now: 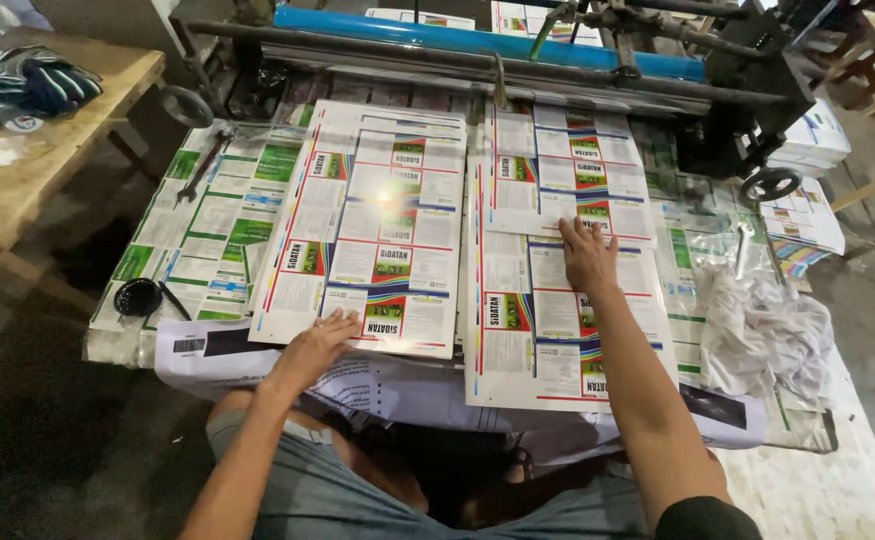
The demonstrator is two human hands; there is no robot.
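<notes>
Two piles of glossy printed sheets lie side by side on the machine's feed table. My left hand (317,342) rests flat, fingers spread, on the near edge of the left pile (367,225). My right hand (587,255) presses flat on the right pile (547,300), its fingertips at the near edge of a sheet (567,170) that comes out of the machine. Neither hand grips anything.
A blue roller (477,40) and dark rods cross the machine at the back. A wrench (200,168), a small black dish (138,297) and green printed sheets (207,230) lie at left. Crumpled white cloth (767,330) sits at right, a wooden table (17,170) far left.
</notes>
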